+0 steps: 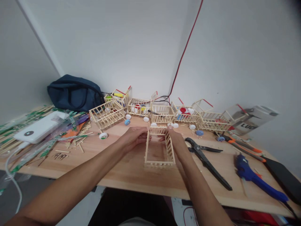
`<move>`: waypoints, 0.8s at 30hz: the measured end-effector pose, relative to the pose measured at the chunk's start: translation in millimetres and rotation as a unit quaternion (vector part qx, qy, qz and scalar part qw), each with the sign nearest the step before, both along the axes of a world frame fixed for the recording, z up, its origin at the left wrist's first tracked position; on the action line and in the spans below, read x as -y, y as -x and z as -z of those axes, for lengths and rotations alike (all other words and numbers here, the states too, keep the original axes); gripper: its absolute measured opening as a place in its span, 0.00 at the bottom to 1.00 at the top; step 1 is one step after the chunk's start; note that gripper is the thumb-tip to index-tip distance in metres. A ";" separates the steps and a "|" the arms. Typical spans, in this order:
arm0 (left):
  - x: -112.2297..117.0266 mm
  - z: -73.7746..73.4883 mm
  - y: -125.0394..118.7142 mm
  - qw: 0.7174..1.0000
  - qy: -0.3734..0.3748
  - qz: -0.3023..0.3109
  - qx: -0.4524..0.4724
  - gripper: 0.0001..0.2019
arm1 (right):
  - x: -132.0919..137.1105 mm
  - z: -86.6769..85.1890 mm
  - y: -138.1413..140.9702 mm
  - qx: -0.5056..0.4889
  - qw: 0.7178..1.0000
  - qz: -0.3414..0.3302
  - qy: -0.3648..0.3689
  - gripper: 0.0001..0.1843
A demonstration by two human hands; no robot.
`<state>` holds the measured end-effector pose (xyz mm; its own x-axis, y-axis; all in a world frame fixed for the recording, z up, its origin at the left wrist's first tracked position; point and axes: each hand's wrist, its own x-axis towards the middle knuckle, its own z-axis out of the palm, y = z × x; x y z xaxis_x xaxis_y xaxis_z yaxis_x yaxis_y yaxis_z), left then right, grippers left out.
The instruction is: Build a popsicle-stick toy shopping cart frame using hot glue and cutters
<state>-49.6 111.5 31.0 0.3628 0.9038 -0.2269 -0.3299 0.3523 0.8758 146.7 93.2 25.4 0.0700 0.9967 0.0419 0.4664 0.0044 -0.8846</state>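
Between my hands is a small wooden stick basket frame [171,150], slatted along its sides, tilted with its open side facing me. My left hand [134,137] grips its far left corner, fingers curled behind the frame. On the far right side my right hand [175,135] is closed around it, some fingertips showing through the opening. Just beyond stand several miniature stick shopping carts with bottle-cap wheels; the middle cart [162,113] is nearest to my hands. A similar stick cart [108,115] stands to the left, with a white cap wheel [103,136] at its front.
At right lie black pliers [207,161], a blue glue gun [255,179] and orange-handled cutters [246,149]. On the left are a white power bank [41,125], loose sticks [78,138] and plastic wrappers. A dark blue bag [75,92] rests against the wall, where a red cable [185,50] hangs.
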 end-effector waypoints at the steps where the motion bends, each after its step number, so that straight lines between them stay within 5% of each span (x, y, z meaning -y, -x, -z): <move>1: 0.0 -0.1 -0.2 1.000 0.001 -0.002 0.000 0.10 | -0.2 0.5 -0.3 0.001 1.000 -0.002 -0.001 0.37; 24: -1.9 2.6 0.8 1.000 -0.003 0.009 0.005 0.12 | 2.9 -2.4 0.4 0.009 1.000 -0.004 0.005 0.37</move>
<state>-50.4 113.3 28.4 0.3806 0.8988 -0.2174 -0.3327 0.3525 0.8747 146.4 90.3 27.8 0.0621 0.9975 0.0329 0.4824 -0.0012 -0.8759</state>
